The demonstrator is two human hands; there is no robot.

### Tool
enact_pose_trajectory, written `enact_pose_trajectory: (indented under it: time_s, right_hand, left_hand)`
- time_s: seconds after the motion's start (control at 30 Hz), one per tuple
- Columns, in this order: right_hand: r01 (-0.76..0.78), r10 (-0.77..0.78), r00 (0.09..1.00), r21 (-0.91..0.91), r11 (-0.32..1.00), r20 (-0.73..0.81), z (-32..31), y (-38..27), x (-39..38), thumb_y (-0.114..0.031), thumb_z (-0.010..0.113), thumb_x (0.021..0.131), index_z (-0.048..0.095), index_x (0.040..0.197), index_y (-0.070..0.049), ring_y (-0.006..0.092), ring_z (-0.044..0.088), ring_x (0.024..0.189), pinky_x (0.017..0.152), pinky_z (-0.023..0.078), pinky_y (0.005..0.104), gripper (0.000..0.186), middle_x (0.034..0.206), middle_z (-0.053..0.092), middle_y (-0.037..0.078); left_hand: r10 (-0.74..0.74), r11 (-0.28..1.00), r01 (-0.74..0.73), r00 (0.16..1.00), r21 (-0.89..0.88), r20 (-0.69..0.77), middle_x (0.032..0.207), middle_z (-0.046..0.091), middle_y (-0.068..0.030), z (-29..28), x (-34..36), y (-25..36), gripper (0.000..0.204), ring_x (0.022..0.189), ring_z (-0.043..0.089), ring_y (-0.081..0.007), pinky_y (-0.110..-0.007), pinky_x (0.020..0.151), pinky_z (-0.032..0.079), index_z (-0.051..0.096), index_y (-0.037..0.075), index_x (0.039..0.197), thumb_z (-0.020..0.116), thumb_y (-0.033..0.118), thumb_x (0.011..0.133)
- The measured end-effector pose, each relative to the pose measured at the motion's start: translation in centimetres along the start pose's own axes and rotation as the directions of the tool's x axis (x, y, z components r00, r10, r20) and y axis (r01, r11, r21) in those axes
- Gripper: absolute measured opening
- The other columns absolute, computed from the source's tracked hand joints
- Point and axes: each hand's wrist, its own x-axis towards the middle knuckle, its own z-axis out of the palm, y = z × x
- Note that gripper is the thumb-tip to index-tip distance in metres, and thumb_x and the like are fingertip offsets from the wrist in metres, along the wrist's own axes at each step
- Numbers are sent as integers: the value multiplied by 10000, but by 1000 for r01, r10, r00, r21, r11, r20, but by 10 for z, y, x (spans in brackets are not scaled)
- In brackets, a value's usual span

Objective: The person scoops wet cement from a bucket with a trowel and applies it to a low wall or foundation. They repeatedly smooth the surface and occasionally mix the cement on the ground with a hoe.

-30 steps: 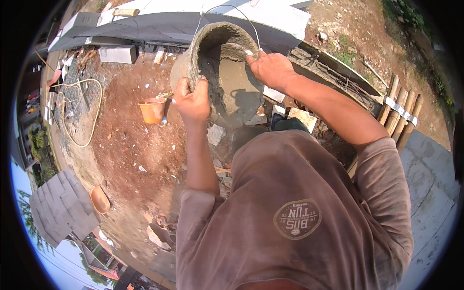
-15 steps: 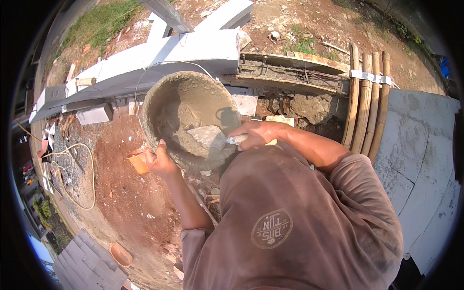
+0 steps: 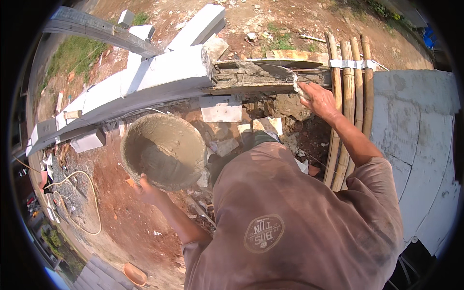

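Observation:
My left hand [image 3: 149, 192] grips the near rim of a round mortar bucket [image 3: 126, 162], tilted and part filled with wet grey mortar [image 3: 181, 140]. Out to the right, my right hand [image 3: 320, 100] is closed round the handle of a trowel [image 3: 295, 81]. Its blade lies over a narrow trough of boards [image 3: 266, 88], where wet mortar [image 3: 241, 75] is spread at the left end. The blade is seen nearly edge-on, so what it carries is hard to tell.
White blocks [image 3: 164, 70] form a low wall left of the trough, with a slanting post [image 3: 106, 31] above. Bamboo poles [image 3: 365, 84] stand at its right end, beside grey panels [image 3: 411, 130]. A hose [image 3: 96, 208] and brown scoop [image 3: 135, 274] lie on the ground.
My right hand has moved the trowel out of the bucket, up and right to the board trough. The bucket now sits lower and further left in view, my left hand still at its rim.

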Motion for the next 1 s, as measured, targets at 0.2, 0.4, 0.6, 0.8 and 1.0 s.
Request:
enact_pose_trajectory:
  time_s: [0.2,0.4,0.6,0.8,1.0]
  right_hand:
    - [-290,306,941,122,949,-141,48,32,-6,-285,648,802,523,1165,-129,319,599,962,805,480,421,415,1100,608,100]
    - [-300,461,771,389,871,-439,24,38,-30,-294,650,814,554,1115,-77,356,613,886,757,483,426,384,1003,635,158]
    - [-560,748,630,546,623,-207,79,101,-60,-374,596,803,559,1063,20,396,610,889,785,461,442,474,922,634,250]
    - [-600,906,374,694,398,-197,143,130,-131,-348,640,789,578,905,29,184,586,642,627,468,340,400,681,591,98]
    - [-658,952,294,704,268,-88,197,117,-180,-367,630,764,591,935,37,403,609,899,776,461,445,441,898,627,265]
  left_hand:
    - [-143,990,144,979,-6,-143,1055,589,-182,-18,4,18,336,902,570,-261,-375,771,468,567,-86,1077,569,106,801]
    - [-165,986,161,966,-35,-201,1163,542,-219,-43,21,-5,408,996,544,-287,-397,801,457,531,-100,1154,559,128,817]
    - [-242,970,237,922,-53,-301,987,574,-169,-44,19,-4,351,802,553,-238,-343,613,437,561,-61,1036,600,169,773]
    - [-338,928,372,859,15,-385,815,560,-89,-54,33,-19,311,616,497,-169,-298,494,363,614,-31,942,617,232,775]
    - [-337,929,370,874,31,-350,623,463,-66,-62,72,-45,237,476,392,-159,-307,430,308,553,-4,774,627,219,744]
